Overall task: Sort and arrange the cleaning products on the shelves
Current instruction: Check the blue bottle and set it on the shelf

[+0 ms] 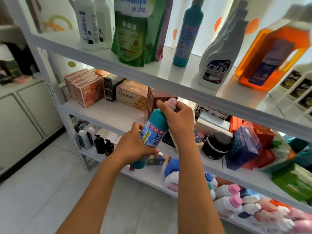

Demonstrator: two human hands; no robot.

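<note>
A teal bottle (152,130) with a pale cap is held tilted in front of the shelves (168,81), level with the second shelf. The left hand (135,146) grips its labelled body; the right hand (177,119) curls round its neck and cap. On the top shelf stands a matching bottle (187,36), between green pouches (133,38) and white sprayers (219,59).

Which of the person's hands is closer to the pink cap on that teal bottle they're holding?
The right hand: it grips the teal bottle at the neck, fingers touching the pink cap. The left hand holds the bottle's lower body, well below the cap.
</note>
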